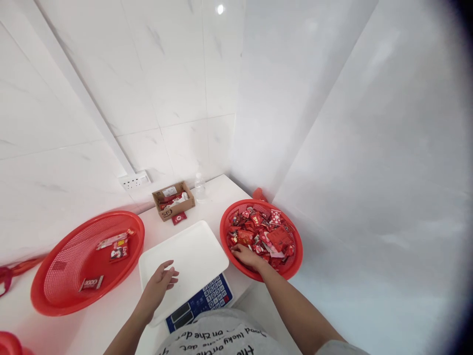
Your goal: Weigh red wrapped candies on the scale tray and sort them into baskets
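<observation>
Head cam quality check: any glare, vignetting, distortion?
Head view: small glare spot high on the wall; dark vignette along the right edge; fisheye bends the tile joints; white scale tray is near blown out; left hand, right hand and red packets are sharp.

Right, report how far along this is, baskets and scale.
Done: a few packets lie in the left basket. In hand: the right hand is in the right basket among its heap of packets, grip unclear; the left hand is open over the white tray of the scale. Left: that full heap, by the look of it.
</observation>
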